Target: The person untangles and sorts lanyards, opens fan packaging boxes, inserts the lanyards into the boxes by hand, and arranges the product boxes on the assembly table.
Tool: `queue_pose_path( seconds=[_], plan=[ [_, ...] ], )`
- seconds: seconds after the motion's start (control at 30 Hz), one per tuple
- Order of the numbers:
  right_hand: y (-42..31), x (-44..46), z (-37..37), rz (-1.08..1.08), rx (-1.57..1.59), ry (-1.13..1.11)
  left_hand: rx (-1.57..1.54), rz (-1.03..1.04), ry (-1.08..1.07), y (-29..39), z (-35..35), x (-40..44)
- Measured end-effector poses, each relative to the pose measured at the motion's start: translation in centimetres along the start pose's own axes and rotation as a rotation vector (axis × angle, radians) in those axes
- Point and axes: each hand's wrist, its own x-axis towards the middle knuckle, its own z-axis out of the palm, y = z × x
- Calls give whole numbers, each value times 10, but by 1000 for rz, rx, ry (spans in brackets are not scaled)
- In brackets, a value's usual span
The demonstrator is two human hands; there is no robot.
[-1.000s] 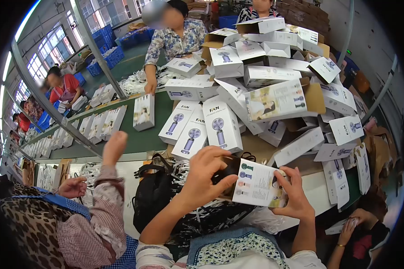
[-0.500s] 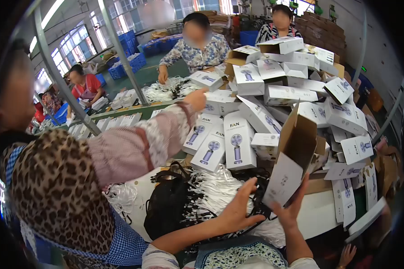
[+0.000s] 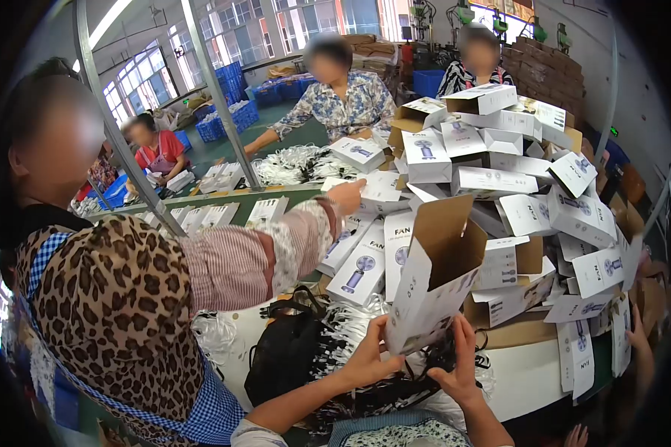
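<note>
An open white fan box (image 3: 417, 302) stands tilted in front of me, its brown inside showing and a top flap raised. My left hand (image 3: 373, 354) is closed on its lower left side. At the lower right edge, the fingers of my right hand (image 3: 461, 361) press against the box, with the thumb held apart below. Beneath both hands lies a heap of white cables with black ends (image 3: 343, 339). A black bag (image 3: 283, 350) rests just left of the cables.
A tall pile of white fan boxes (image 3: 499, 182) fills the table's far right. On my left, a person in a leopard-print top (image 3: 115, 290) reaches a hand (image 3: 347, 196) to the boxes. Other people sit across the table. Another person's hand (image 3: 637, 335) is at the right edge.
The open box has moved left and turned. My left hand has gone from apart to gripping its lower side. The neighbour's arm has shifted slightly right in view.
</note>
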Motion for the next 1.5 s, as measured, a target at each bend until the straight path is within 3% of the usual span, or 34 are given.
queue_pose_path(
  seconds=[0.07,0.17,0.3,0.5,0.67,0.73,0.77,1.0,1.1,1.2,1.27,1.33,1.37,1.4,1.47,1.5],
  plan=[
    [5,1,1,-29,-41,62,-74,21,25,-1,-5,4],
    [30,-9,12,132,-106,211,-195,23,48,3,-14,15],
    [69,-32,31,126,-349,140,-225,56,171,12,-36,33],
    [66,-25,31,107,-337,143,-364,101,333,5,-65,63],
    [65,-24,32,117,-325,143,-350,-14,445,-7,-90,79],
    [66,-24,32,119,-325,143,-488,-26,504,-22,-110,89],
    [65,-24,33,121,-323,138,-476,-25,629,-29,-118,96],
    [64,-22,34,123,-329,154,-507,13,979,-69,-235,117],
    [65,-21,35,128,-328,158,-426,-100,1171,-93,-290,111],
    [66,-20,36,142,-329,164,-427,-201,1228,-129,-331,107],
    [66,-20,36,129,-328,171,-116,-328,1182,-162,-358,104],
    [67,-19,36,120,-339,180,410,-380,1439,-135,-323,111],
    [66,-19,36,121,-342,177,286,-357,1258,-110,-308,106],
    [66,-18,36,121,-345,175,290,-373,1245,-102,-298,107],
    [66,-18,36,119,-347,177,545,-236,1076,-97,-288,110],
    [67,-18,36,126,-341,171,577,-199,880,-94,-289,113]
  ],
)
